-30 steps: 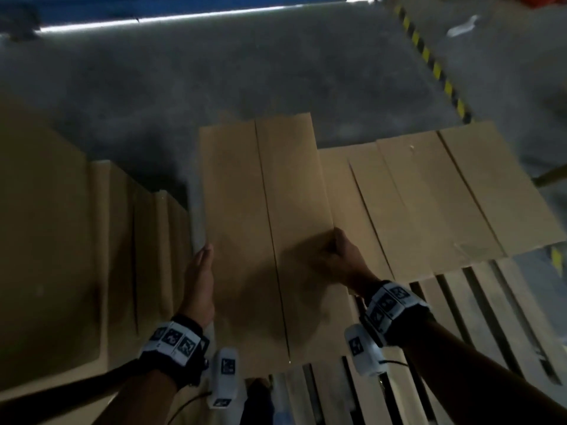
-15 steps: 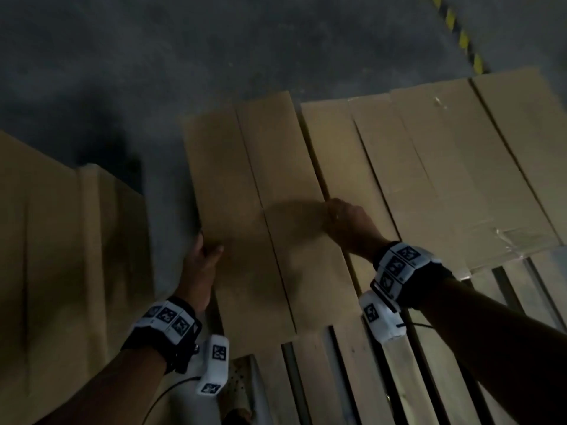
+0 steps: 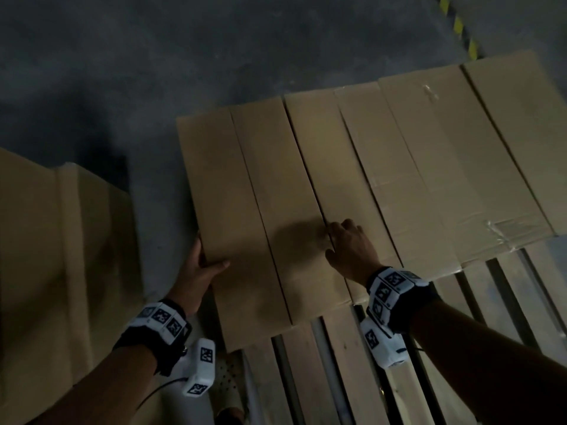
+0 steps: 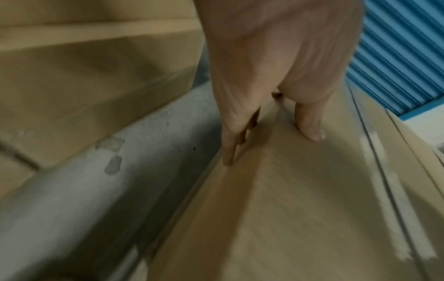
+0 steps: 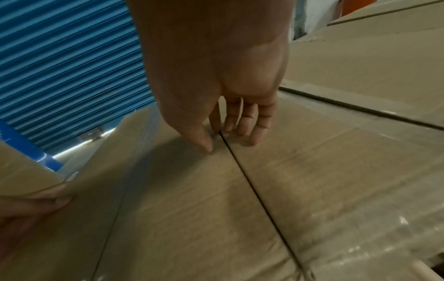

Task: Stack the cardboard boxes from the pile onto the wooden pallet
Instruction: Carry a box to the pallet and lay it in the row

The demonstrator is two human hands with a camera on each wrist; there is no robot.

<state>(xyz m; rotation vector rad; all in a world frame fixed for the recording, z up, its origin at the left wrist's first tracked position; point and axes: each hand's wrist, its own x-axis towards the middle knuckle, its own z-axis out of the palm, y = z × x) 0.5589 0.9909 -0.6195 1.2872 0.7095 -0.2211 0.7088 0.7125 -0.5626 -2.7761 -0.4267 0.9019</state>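
We have the cardboard box (image 3: 245, 216) lying on the wooden pallet (image 3: 346, 372), tight against the neighbour box (image 3: 343, 191). Our left hand (image 3: 199, 268) clamps its left edge, thumb on top. Our right hand (image 3: 349, 246) has fingers (image 5: 240, 121) down in the seam; they could be pinched if we push sideways.

A strip of bare grey concrete floor (image 3: 159, 216) lies open between the tan cardboard pile (image 3: 61, 240) and the long brown cardboard box (image 3: 245, 210). That box sits tight against the neighbouring taped brown box (image 3: 352, 179), leaving only a thin seam. Nearer, the bare slats of the wooden pallet (image 3: 343, 372) lie uncovered.
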